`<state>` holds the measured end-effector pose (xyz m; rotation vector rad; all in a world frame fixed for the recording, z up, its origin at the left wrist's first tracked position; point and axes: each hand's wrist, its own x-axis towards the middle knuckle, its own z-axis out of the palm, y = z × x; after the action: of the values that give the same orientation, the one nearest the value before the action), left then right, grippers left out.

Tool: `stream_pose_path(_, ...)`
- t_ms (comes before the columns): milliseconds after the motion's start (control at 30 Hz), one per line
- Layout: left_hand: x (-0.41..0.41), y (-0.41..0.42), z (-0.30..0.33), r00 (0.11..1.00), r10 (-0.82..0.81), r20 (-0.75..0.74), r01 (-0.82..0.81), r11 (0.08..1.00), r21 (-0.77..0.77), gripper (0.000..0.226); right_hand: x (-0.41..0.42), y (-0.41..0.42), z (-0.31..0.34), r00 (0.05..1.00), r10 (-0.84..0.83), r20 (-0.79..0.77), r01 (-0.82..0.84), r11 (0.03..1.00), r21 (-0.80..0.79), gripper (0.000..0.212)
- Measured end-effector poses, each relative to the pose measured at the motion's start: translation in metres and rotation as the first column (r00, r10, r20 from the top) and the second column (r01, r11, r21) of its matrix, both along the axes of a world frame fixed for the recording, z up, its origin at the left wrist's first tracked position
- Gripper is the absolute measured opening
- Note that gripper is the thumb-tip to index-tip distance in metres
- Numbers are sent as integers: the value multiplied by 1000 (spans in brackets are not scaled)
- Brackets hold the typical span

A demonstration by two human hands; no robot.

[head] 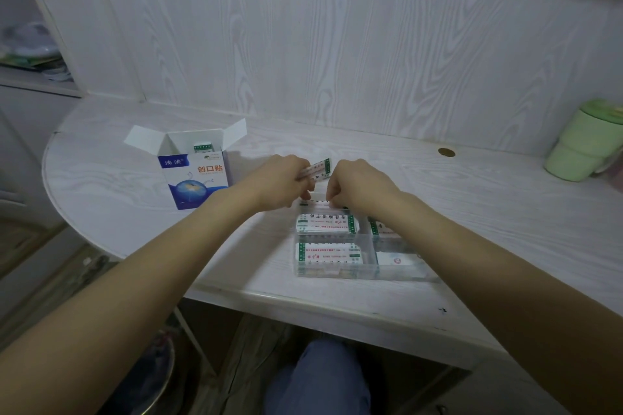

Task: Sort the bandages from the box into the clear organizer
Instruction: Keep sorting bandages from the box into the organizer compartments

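Knee [323,377] under counter [135,178]. Clear organizer [337,271] near edge, front compartments w/ bandages. L hand [279,184] grip pinches bandage stack [318,169]; R hand [359,187] fingers curled, contents unclear. Box [195,175] open, more inside. Advise: lay stack flat in rear compartment.

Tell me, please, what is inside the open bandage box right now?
A few wrapped bandages stand upright inside the bandage box, tops showing. Its walls hide how many remain below.

Boxes: one open blue-and-white cardboard bandage box [197,177].
Organizers: one clear plastic compartmented organizer [367,271].
Bandage stacks in organizer: four visible.
Cups: one pale green plastic cup [581,141].
Hands: two.
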<state>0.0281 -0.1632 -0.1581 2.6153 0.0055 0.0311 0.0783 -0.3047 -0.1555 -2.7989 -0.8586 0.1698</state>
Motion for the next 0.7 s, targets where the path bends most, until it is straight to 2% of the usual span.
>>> stream_pose_path(200, -6, 3, 4, 997, 37, 72, -28, 992, -121, 13, 1, -3, 6, 997, 49, -66, -48, 999, 25, 15)
stream_pose_path(300, -12, 7, 6, 993, 60, 103, -28, 956, -291, 13, 1, -10, 17, 992, 55, -116, -46, 995, 87, 18)
stream_pose_path(367, -18, 8, 8, 995, 55, 88, -11, 900, -435, 9, 1, -16, 25, 987, 36, -156, -3, 978, 210, 23)
stream_pose_path(467, -23, 5, 12, 998, 28, 62, 11, 831, -556, 8, -2, -26, 34, 963, 64, -262, 80, 860, 505, 28)
stream_pose_path(533, -26, 0, 15, 999, 8, 47, 21, 814, -580, 7, -7, -27, 34, 945, 91, -316, 139, 760, 635, 23)
stream_pose_path(633, -29, -9, 20, 1000, -9, 26, 23, 783, -622, 15, -11, -27, 30, 954, 52, -294, 182, 681, 709, 15)
stream_pose_path(700, -32, -11, 23, 1000, -7, -27, -14, 697, -717, 24, -13, -29, 28, 953, 44, -300, 201, 650, 733, 14)
